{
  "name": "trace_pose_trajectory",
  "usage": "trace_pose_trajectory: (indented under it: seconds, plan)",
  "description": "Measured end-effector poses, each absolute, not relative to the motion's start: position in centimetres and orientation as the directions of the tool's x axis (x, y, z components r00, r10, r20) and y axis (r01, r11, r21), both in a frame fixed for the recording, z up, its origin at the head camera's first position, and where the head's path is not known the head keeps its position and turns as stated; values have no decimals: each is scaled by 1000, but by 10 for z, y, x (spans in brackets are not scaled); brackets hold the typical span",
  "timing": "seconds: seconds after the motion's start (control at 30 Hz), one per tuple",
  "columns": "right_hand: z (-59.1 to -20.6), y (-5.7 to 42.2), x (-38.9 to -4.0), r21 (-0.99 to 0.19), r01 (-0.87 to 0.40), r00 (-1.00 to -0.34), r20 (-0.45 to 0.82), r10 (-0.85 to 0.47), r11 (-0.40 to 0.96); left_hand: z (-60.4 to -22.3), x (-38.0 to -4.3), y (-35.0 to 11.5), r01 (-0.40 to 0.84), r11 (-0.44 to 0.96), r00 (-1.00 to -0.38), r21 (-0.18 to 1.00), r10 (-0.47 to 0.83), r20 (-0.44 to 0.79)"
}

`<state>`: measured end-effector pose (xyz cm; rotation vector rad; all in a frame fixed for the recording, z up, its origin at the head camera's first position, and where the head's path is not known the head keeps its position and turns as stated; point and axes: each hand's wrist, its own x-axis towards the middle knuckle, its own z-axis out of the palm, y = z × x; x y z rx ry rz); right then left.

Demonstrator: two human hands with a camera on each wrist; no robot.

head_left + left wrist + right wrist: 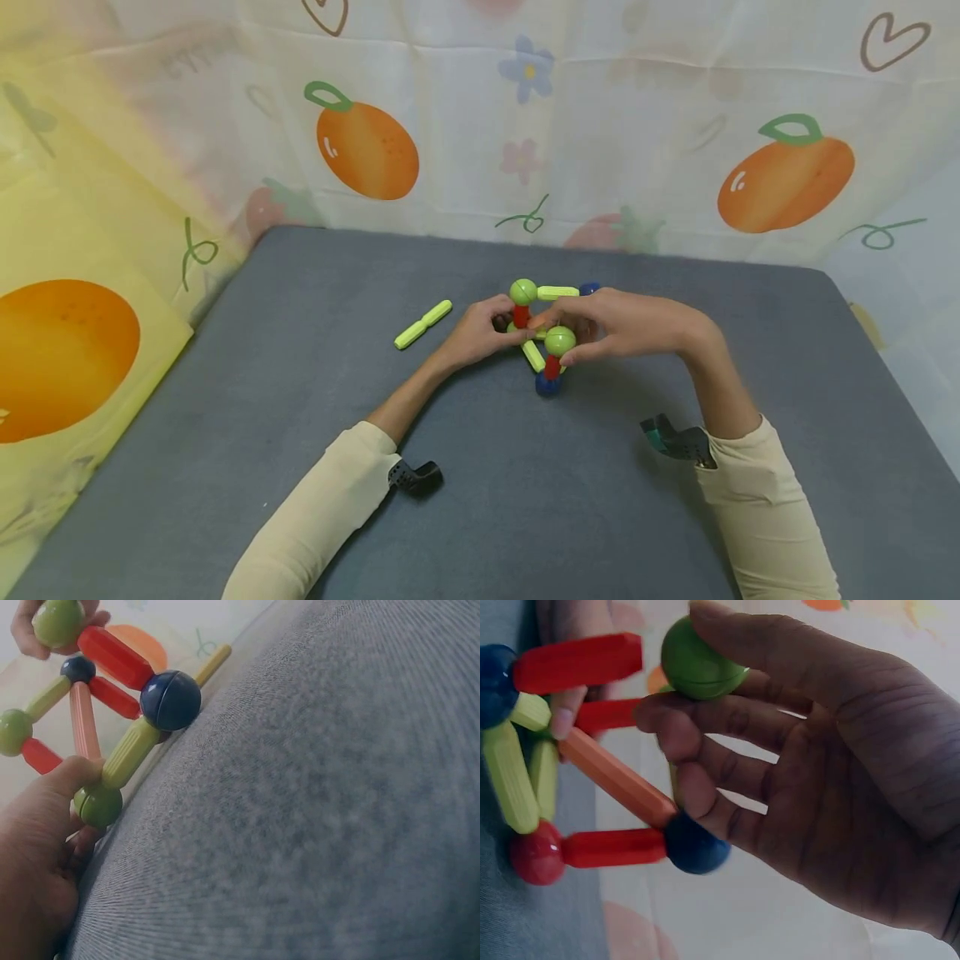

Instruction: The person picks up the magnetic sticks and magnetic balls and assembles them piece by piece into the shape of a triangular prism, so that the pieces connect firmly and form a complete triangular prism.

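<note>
Head view, left to right. Printed cloth (450,150) along left side and top; faint lettering-like marks (187,60) upper left, too washed out to read. Loose yellow-green rod (423,324) on the grey table (480,508), left of centre. Left hand (474,335) just right of it, thumb and fingers gripping the rod-and-ball frame (533,357) at a green corner ball (97,806); left wrist view shows that grip best, lower left. Frame is around picture centre. Right hand (626,321), right of centre, pinches a green top ball (560,341); blue ball (548,383) below, red rod (552,366) between.

View differences: head view makes the top ball look seated on the red rod, and in left wrist view they nearly overlap. Right wrist view shows a gap between ball and rod end, upper left. Only that view clearly gives a red ball (538,852), lower left, joined to another red bar (615,848). Orange rod (619,780) slants above that bar; left wrist view has its lower end at the left thumb.
</note>
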<state>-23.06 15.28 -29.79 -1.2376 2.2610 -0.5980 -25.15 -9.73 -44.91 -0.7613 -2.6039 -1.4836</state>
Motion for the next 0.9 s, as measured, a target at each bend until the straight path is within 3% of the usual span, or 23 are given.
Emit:
trace_pose_trajectory:
  seconds: [0.5, 0.77, 0.9]
  plan:
    - [-305, 149, -229, -572, -633, -457, -267, -848, 521, -449, -251, -95, 437, 396, -873, 808, 405, 273]
    - [-303, 180, -243, -560, -482, -500, -455, -737, 674, -450, -252, -96, 440, 398, -872, 805, 403, 277]
    - [-320, 197, -262, -559, -416, -528, -495, -690, 718, -450, -252, -98, 440, 399, -873, 804, 400, 279]
